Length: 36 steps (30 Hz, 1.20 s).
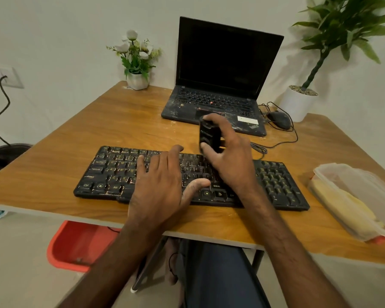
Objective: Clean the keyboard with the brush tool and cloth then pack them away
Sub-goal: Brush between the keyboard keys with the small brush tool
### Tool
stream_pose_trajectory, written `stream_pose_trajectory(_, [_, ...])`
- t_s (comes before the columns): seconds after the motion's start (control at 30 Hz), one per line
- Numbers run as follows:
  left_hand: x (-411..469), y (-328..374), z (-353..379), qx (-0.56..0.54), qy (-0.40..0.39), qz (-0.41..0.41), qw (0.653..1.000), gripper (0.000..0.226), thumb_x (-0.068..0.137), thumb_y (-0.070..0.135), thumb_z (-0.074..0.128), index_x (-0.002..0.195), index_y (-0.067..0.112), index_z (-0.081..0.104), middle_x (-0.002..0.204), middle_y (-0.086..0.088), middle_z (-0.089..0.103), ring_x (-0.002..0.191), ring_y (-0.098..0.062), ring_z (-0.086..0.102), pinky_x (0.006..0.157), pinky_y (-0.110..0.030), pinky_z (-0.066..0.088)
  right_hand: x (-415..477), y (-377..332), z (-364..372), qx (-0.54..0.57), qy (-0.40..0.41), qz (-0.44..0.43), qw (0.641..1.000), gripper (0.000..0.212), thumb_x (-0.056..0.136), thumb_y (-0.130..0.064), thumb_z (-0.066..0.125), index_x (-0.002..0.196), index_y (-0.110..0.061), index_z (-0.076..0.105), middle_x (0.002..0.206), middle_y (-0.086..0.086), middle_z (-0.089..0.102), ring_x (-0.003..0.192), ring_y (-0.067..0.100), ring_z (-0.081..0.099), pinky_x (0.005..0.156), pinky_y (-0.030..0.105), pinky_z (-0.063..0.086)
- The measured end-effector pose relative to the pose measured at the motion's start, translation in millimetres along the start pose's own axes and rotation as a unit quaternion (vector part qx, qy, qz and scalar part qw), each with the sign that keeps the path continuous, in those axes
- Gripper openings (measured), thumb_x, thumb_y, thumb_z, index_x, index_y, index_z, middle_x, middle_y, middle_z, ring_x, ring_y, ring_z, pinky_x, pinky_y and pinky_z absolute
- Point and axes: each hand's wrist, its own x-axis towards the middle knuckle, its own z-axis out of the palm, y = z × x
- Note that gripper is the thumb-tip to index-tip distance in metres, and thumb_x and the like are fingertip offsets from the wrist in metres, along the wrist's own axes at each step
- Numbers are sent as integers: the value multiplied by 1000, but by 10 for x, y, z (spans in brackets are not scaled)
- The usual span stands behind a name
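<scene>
Keyboard (111,172): black, full-size, flat on the wooden table (76,134), centre of frame near the front edge. Its long axis runs 9-to-3, with the right end dipping slightly toward 4.

Head view (only one):
- left hand (162,181): flat on the keys mid-left, fingers straight, thumb out toward 3. It grips nothing and looks like it pins the board down.
- right hand (229,156): fingers and thumb wrapped round the brush tool (209,136), a stubby black block. It is held over the board's far edge, just right of centre, at 12 from the left hand.
- The tool's long axis runs roughly 12-to-6, across the key rows. The bristle end is not visible, so cannot tell if it touches the keys.
- cloth (342,203): yellow, inside the translucent plastic box (320,172) at 3–4 o'clock, near the board's right end. The right hand is the nearer one to it.
- laptop (218,85) at 12, open, screen dark. mouse (279,120) at 1.

Judgement: this is the brushing step. The keys lie at 6 from the tool and below it, so the next move is likely a short drop, then a sweep along 9-to-3. The left hand covers the middle keys and would need shifting for those rows. Cloth wipe and pack-away look not yet begun.
</scene>
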Motion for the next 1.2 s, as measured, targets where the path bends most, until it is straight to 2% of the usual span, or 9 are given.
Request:
stream_pose_trajectory(0.2, [-5,-7,1,-3,-11,-3,1000,97,92,80,3,143,6,38,129,-15,59,120,-31,57,107,-65,36,-69,-98,-17,115,-46,-8,992,57,85,-12,76,135,-23,52,125,-5,61,102,4,65,75,17,58])
stream_pose_trajectory(0.37, [-19,10,-26,-6,-6,-2,1000,95,92,79,3,143,7,38,129,-14,58,120,-30,56,108,-64,35,30,-17,-44,37,-15,-1,999,58,87,-15,75,138,-27,49,117,-6,63,93,7,66,71,23,61])
stream_pose_trajectory(0.5, [-18,4,-16,-10,-11,-3,1000,95,92,80,3,143,7,37,129,-14,58,122,-30,56,108,-64,35,7,-57,-91,115,-31,2,993,57,85,-13,76,135,-25,51,121,-7,61,101,3,66,72,20,60])
stream_pose_trajectory(0.57, [-20,-3,-12,-9,-10,-2,1000,94,92,79,3,143,7,37,130,-15,58,121,-31,56,108,-65,35,-37,-58,-62,100,-61,-22,993,57,86,-13,76,135,-26,51,125,-1,62,104,9,66,74,24,61])
stream_pose_trajectory(0.67, [-28,5,-17,-13,-5,-3,1000,93,93,79,5,142,7,37,128,-15,59,120,-32,57,107,-65,36,17,25,-89,40,-32,-11,999,57,87,-15,75,137,-27,49,123,1,64,100,10,67,72,27,62])
stream_pose_trajectory(0.73, [-19,10,-22,-15,-7,-5,1000,92,93,79,5,142,7,36,128,-15,59,120,-31,57,107,-65,36,44,17,-112,58,-15,3,998,57,86,-15,76,136,-26,50,123,-1,63,101,9,66,72,27,62])
stream_pose_trajectory(0.9, [-2,-4,-3,-10,-15,-1,1000,96,92,79,3,144,6,37,131,-15,57,122,-31,55,108,-64,35,-59,-89,-3,117,-74,-31,990,58,85,-12,76,136,-27,51,126,-1,63,108,11,66,76,27,62])
stream_pose_trajectory(1.07, [-18,7,-23,-12,-12,-3,1000,96,91,80,2,144,8,36,130,-14,57,123,-30,54,110,-63,35,9,10,-132,69,-14,0,998,57,86,-14,75,136,-24,51,122,-6,62,100,8,66,73,26,61])
stream_pose_trajectory(1.2, [-27,-11,-15,-12,-10,0,1000,93,94,78,5,144,6,36,132,-14,56,123,-31,54,109,-64,36,-136,-116,-92,121,-79,-46,988,57,86,-12,76,136,-25,52,126,-2,63,106,11,67,78,26,61])
